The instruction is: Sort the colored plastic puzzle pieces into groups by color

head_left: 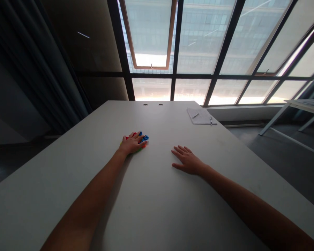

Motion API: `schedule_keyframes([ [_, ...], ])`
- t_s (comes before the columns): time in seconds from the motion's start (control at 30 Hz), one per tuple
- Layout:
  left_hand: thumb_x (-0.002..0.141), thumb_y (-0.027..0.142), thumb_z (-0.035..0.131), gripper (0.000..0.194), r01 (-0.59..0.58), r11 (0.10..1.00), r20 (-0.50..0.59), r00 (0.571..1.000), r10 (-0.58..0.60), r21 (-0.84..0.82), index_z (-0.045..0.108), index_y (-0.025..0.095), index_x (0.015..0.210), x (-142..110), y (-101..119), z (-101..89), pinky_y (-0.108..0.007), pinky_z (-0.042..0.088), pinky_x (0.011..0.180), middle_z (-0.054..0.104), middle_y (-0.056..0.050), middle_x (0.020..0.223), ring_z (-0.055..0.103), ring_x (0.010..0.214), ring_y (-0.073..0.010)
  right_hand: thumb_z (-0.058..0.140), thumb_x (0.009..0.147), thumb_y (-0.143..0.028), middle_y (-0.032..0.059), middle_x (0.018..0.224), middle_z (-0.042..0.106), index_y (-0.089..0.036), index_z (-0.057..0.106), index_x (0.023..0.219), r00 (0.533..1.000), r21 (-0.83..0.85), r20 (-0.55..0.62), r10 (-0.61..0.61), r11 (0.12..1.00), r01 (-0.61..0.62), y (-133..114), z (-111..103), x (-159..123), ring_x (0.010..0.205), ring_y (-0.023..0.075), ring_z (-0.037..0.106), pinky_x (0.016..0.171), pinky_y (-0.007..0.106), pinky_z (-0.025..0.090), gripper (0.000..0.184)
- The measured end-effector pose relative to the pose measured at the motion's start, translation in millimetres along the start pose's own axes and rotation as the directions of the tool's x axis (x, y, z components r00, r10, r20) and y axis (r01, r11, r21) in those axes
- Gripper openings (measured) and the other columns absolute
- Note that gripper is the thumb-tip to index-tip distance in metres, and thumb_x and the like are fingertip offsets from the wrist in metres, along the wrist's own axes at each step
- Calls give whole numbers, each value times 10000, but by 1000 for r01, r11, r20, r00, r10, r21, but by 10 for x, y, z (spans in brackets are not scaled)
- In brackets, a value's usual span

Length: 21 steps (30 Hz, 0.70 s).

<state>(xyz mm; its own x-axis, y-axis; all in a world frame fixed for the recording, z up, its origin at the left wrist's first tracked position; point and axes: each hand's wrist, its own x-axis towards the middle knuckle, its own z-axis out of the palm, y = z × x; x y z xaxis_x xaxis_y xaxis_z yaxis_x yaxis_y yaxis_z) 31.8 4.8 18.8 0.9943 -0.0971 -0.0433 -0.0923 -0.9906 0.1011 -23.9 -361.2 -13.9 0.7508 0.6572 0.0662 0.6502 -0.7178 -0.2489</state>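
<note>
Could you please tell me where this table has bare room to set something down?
The white tabletop is bare between the left hand and right hand, left of the left forearm, and between right hand and papers. Crowded: the colourful pieces under the left hand, and the papers with pens.

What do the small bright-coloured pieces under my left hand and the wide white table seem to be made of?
The small bright-coloured pieces look like glossy plastic, judging by their vivid colours and slight shine, though your left hand hides most, so shiny wrapping is possible. The wide white table looks like matt laminate or painted board: smooth, with no visible grain.
</note>
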Motion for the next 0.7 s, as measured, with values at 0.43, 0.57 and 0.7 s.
schedule_keyframes([
  [0.43,962,865,297,754,-225,973,-1,974,225,-43,528,457,1552,-36,603,177,-695,180,1247,270,-8,1784,218,1624,-370,524,1043,-637,169,1701,401,-228,367,1680,982,103,-190,-12,994,32,72,129,7,1580,334,373,1301,576,283,773],
  [0.57,964,867,323,739,-346,937,-11,938,345,-51,531,465,1548,-13,1076,267,-708,185,1249,296,0,1775,231,1622,-373,456,1070,-604,184,1559,573,-216,486,1581,862,336,-487,139,941,38,225,156,76,1437,310,559,1203,543,453,642],
  [0.7,971,850,372,705,-456,887,-9,890,457,-79,542,475,1543,-6,1464,305,-719,171,1260,318,4,1765,238,1621,-378,442,1050,-621,166,1303,741,-204,625,1373,675,566,-611,413,824,9,426,124,170,1194,303,716,1073,521,552,558],
])
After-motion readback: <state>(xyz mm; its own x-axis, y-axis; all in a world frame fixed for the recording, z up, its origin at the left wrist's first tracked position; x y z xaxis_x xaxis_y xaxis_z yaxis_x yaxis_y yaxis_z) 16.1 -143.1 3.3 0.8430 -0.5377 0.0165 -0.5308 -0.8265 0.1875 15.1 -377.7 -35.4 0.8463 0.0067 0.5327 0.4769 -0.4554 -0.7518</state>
